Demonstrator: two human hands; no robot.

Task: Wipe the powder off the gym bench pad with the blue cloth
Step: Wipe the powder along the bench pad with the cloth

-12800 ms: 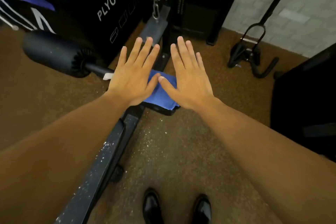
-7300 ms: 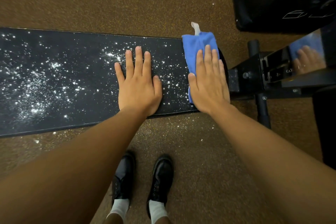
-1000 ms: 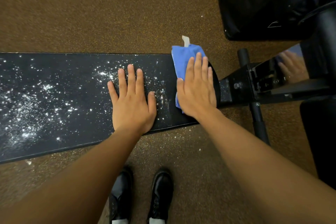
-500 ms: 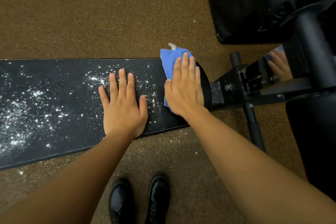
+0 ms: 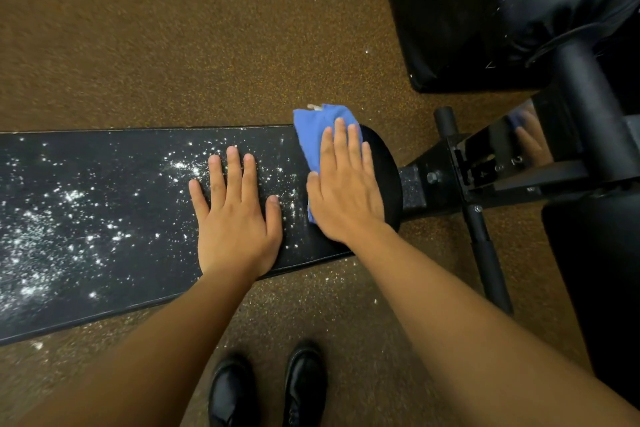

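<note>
Long black padded gym bench pad (image 5: 114,218): runs 9 to 3 o'clock across the brown speckled floor (image 5: 173,45). White powder (image 5: 45,239): scattered specks, densest toward 9 o'clock. Folded blue cloth (image 5: 313,130): on the pad's rounded 3 o'clock end, pale tag at its far edge. Right hand (image 5: 344,191): flat, fingers straight, pressing on the cloth. Left hand (image 5: 237,215): flat, fingers spread, palm on the powdered pad just beside the cloth. Black metal bench frame (image 5: 450,180): at 3 o'clock. Black shoes (image 5: 270,392): at 6 o'clock.
</note>
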